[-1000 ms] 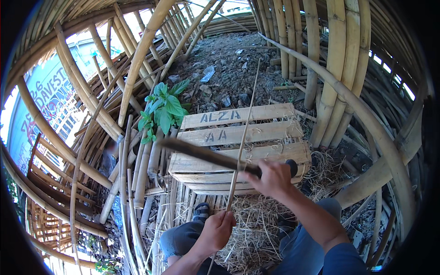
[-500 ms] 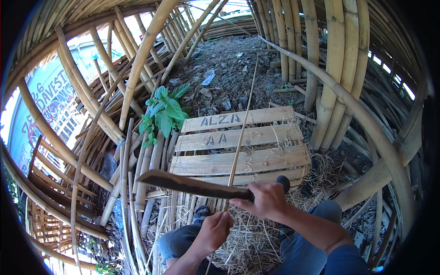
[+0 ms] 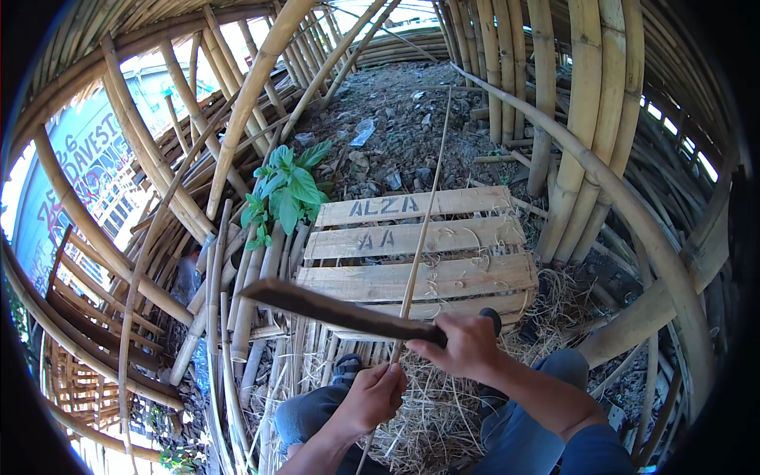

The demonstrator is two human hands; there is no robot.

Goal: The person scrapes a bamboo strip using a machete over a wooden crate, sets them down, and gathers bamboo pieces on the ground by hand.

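The thin bamboo strip (image 3: 427, 214) runs lengthwise away from you, slanting slightly right above the wooden crate (image 3: 475, 273), its near part gripped in the closed fingers of your left hand (image 3: 376, 394). Just beyond, the machete (image 3: 332, 307) crosses it nearly square, its right end clasped in the fingers of your right hand (image 3: 463, 346); of the 2 hands, your left is nearer the strip.

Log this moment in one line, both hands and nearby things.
left hand: grips strip | right hand: holds machete across strip, contact unclear | nearby: crate, straw, plant
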